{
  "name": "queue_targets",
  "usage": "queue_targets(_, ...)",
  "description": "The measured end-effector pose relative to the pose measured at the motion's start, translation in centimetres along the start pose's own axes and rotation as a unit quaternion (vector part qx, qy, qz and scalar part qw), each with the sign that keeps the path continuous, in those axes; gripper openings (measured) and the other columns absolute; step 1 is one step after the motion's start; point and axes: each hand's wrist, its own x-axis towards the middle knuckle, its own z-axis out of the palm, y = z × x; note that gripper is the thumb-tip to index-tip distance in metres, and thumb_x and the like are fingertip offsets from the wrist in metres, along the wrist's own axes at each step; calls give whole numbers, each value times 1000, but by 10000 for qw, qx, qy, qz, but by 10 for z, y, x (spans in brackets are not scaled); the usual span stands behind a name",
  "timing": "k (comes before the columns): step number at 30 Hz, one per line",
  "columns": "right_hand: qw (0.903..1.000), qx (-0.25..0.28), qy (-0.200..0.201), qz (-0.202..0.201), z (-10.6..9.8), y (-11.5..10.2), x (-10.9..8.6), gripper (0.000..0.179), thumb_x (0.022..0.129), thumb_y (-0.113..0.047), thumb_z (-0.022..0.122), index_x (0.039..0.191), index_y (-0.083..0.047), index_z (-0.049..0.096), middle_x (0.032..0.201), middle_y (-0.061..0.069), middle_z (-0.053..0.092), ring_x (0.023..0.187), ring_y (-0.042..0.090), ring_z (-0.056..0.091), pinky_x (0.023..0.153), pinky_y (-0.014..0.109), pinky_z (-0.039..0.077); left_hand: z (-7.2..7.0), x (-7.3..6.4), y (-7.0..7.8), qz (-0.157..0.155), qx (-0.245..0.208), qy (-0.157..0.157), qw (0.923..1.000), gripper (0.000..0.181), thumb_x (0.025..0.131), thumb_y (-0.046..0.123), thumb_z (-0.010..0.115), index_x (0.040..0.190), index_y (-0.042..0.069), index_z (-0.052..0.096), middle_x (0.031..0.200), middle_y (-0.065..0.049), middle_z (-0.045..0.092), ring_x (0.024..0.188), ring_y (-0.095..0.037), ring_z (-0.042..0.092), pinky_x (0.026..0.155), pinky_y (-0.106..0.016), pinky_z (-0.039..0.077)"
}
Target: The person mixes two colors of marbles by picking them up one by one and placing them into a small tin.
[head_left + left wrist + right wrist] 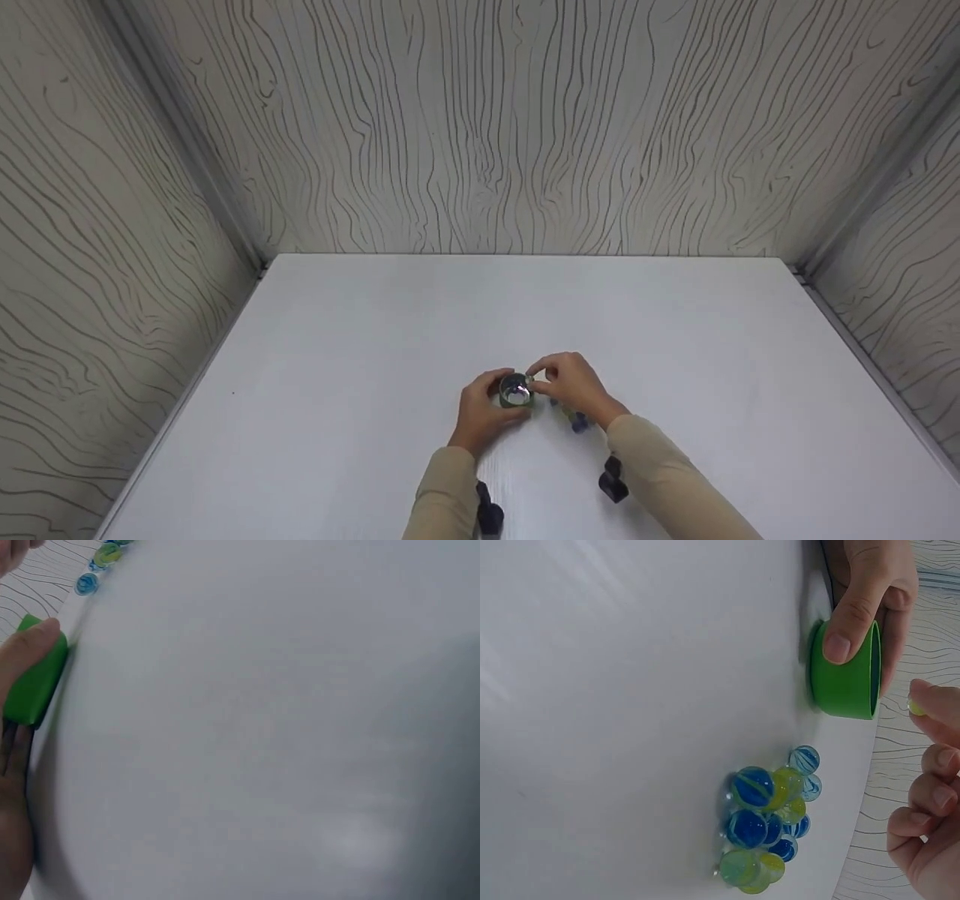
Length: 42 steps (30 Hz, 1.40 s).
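A small green cup with a shiny inside stands on the white table, its mouth up. My left hand grips it from the left, thumb against the near side and fingers round the far side. Just over the cup's right rim, my right hand pinches a yellowish glass marble between thumb and forefinger; its other fingers are curled in. Below that hand lies a cluster of several glass marbles, blue, clear and yellow-green, partly hidden by the right hand in the head view.
The white table reaches back to a wall with a wood-grain pattern, and similar panels stand at both sides. Black wrist devices sit below both beige sleeves.
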Motion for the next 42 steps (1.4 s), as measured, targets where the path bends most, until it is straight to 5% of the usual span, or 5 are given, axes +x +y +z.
queue_targets(37,9999,107,22,-92,6,1,-4,13,79,-10,75,91,-7,75,62,-6,44,58,6,37,51,15,29,-1,1,-6,388,104,55,9992,59,69,18,85,121,4,62,120,-13,68,115,-28,65,103,-36,53)
queue_targets(42,9998,190,36,-41,0,3,-8,12,80,-10,75,91,-6,75,59,-7,41,55,4,35,50,15,30,-1,1,-3,166,171,-9,9997,60,69,18,85,122,7,62,121,-10,68,118,-25,63,106,-37,51)
